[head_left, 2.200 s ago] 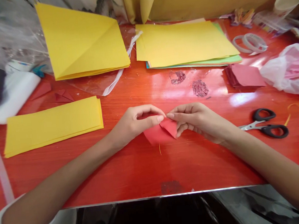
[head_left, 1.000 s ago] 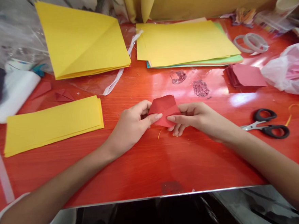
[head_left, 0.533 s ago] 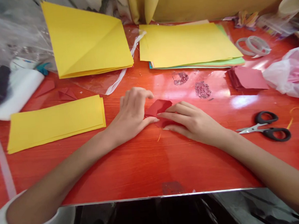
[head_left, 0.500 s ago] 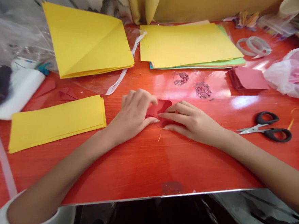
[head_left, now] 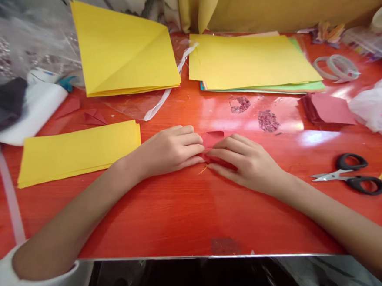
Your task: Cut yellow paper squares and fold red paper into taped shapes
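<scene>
A small piece of red paper (head_left: 213, 138) lies on the red table between my two hands, much of it hidden by fingers. My left hand (head_left: 175, 150) is closed on its left edge, fingertips pressed together. My right hand (head_left: 241, 161) grips the lower right side of the paper between thumb and fingers. A thin yellow strand (head_left: 202, 170) rests just below the fingertips. Further right, scissors (head_left: 346, 174) with black handles lie with their blades pointing left.
Yellow paper strips (head_left: 80, 150) lie left. Behind stand a folded yellow sheet stack (head_left: 126, 56) and a flat paper stack (head_left: 253, 60). Red paper squares (head_left: 329, 109), tape rolls (head_left: 338, 68) and a plastic bag (head_left: 378, 106) are right. Folded red pieces (head_left: 94, 117) sit back left.
My left hand's raised fingers have come down onto the red paper and drawn together. My right hand stays at the paper. The whole view has shifted slightly.
</scene>
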Demonstrator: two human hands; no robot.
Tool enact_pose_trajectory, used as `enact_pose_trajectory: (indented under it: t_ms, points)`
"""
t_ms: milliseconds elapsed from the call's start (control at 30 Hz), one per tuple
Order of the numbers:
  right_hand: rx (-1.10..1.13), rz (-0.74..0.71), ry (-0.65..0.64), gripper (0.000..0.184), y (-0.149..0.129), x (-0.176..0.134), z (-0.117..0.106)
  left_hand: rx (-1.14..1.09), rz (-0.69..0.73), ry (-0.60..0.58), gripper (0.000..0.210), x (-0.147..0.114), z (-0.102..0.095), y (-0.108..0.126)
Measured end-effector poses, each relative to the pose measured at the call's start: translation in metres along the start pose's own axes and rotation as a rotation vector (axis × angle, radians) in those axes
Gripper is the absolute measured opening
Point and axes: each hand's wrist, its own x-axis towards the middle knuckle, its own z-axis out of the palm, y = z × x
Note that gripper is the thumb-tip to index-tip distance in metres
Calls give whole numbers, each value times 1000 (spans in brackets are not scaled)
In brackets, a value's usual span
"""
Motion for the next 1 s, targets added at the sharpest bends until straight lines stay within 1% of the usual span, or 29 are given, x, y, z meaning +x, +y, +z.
enact_pose_trajectory:
  t_ms: [67,100,200,267,367,433,500,567,667,800,1000]
  points:
    - [-1,-2,4,19,-2,0,1,-14,-4,4,29,-1,0,-1]
    - [17,25,10,19,-2,1,1,-34,-11,9,29,-1,-1,-1]
    - [134,184,-1,18,-3,5,-1,-138,-42,13,29,-1,-1,-2]
    - [198,263,-49,15,-1,10,-3,-237,-82,7,28,-1,-2,-3]
    - [236,302,-145,14,3,17,-8,-373,-174,3,22,-1,-2,-2]
    - [257,327,-181,13,5,20,-10,-428,-240,3,19,0,-3,-1]
    - [271,365,-174,12,5,21,-10,-448,-303,0,18,2,-3,1]
    - [258,394,-134,12,3,19,-8,-453,-355,-7,17,3,-4,4]
    - [220,405,-91,12,-1,17,-4,-466,-432,-8,17,5,-4,10]
    - [182,385,-62,11,-4,15,-1,-437,-554,27,18,7,-2,18]
    - [117,357,-44,7,-5,12,2,-430,-596,46,14,9,3,24]
